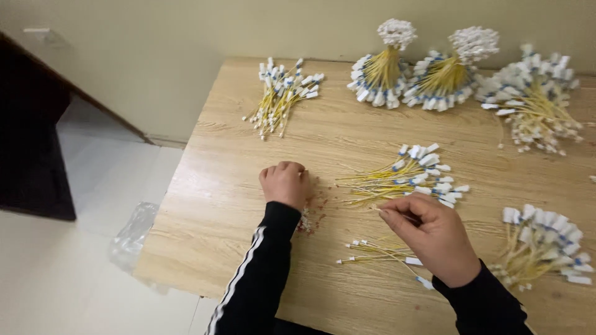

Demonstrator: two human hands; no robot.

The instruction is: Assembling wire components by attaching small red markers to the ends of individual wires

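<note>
Nearest, at 5 o'clock from the counter's point(236, 155) middle, the right hand point(434, 239) pinches one thin yellow wire point(388, 213) between thumb and fingertips, its grip pressed on the wire's bare left end. Just below it, at 6 o'clock, lies a small loose batch point(379, 253) of wires with white tags; as far as I can judge, this is the handled lot, and it is small. At 4 o'clock, by the right edge, sits a thicker fan point(543, 245) of tagged wires.

At 7 o'clock the left hand point(284, 184) rests as a closed fist, knuckles up; whether it holds anything I cannot tell. Tiny reddish bits point(316, 208) are scattered on the wood between the hands, touching the fist's right side.

At the middle, just beyond the right hand, a spread pile point(410, 177) of tagged wires lies with its bare ends pointing left, seemingly the supply being drawn from.

Farther, at 11 o'clock, a loose bunch point(282, 93) lies alone. Along the far edge, from 12 to 2 o'clock, two tied bundles point(413, 77) stand fanned out beside a broad heap point(537, 99). Judging by these, much is bundled, while the loose piles remain.
</note>
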